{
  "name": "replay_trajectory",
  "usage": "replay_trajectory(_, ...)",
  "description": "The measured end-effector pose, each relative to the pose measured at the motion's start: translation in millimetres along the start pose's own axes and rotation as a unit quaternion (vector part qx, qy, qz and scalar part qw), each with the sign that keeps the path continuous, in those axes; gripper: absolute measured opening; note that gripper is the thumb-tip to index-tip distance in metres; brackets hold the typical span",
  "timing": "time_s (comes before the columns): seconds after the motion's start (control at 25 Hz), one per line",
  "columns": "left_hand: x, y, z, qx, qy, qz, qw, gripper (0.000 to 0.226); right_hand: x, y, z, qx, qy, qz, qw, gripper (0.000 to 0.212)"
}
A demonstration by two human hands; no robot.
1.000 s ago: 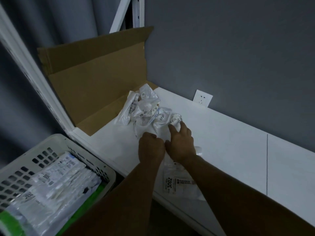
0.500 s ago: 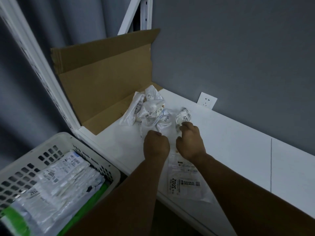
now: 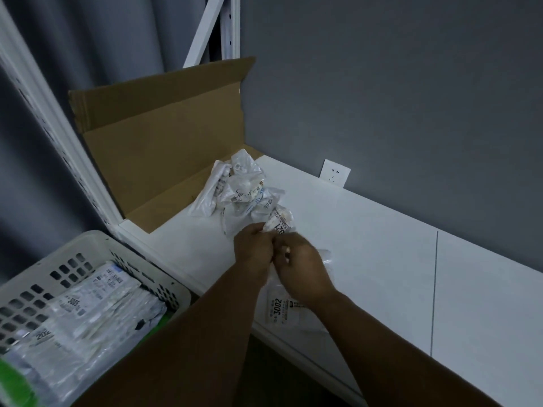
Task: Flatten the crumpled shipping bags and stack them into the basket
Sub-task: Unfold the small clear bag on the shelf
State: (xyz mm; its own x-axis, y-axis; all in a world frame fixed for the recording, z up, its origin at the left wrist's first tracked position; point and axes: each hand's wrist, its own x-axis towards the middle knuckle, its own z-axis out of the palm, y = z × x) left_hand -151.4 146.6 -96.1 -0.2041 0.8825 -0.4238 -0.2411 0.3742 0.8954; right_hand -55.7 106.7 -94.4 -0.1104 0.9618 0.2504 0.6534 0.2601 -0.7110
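A pile of crumpled clear shipping bags (image 3: 239, 188) lies on the white shelf (image 3: 367, 245) in front of the cardboard. My left hand (image 3: 254, 254) and my right hand (image 3: 302, 267) meet just in front of the pile, and both pinch one crumpled bag (image 3: 279, 223) with a printed label. Under my right wrist lies a flattened bag (image 3: 283, 311) marked 3002, near the shelf's front edge. The white perforated basket (image 3: 97, 245) stands at the lower left and holds a stack of flattened bags (image 3: 85, 312).
A folded brown cardboard sheet (image 3: 164, 142) leans against the shelf's left end. White metal uprights (image 3: 58, 136) frame the shelf. A wall socket (image 3: 335, 173) sits on the grey wall behind. The shelf stretches bare to the right.
Both hands have drawn together and back toward me, lifting one crumpled bag off the front of the pile. The camera has shifted slightly.
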Motion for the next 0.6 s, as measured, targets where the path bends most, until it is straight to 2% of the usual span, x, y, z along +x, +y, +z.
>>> replay_trajectory(0.12, -13, 18, 1, -0.009, 0.005, 0.033, 0.999, 0.017, 13, -10, -8, 0.068, 0.112, 0.132, 0.983, 0.011)
replay_trajectory(0.24, -31, 34, 2, -0.041, -0.014, 0.021, 0.999, 0.015, 22, -20, -20, 0.148, 0.133, 0.224, 0.954, 0.021)
replay_trajectory(0.36, -45, 45, 2, -0.100, -0.068, -0.028, 0.992, 0.011, 22, -26, -33, 0.238, 0.148, 0.249, 0.927, 0.016)
replay_trajectory(0.48, -47, 49, 2, -0.167, -0.122, -0.082, 0.975, 0.037, 19, -35, -44, 0.352, 0.140, 0.241, 0.893, 0.021)
replay_trajectory(0.6, -42, 45, 5, -0.277, -0.114, -0.095, 0.949, 0.028, 20, -38, -47, 0.382, 0.126, 0.239, 0.884, 0.025)
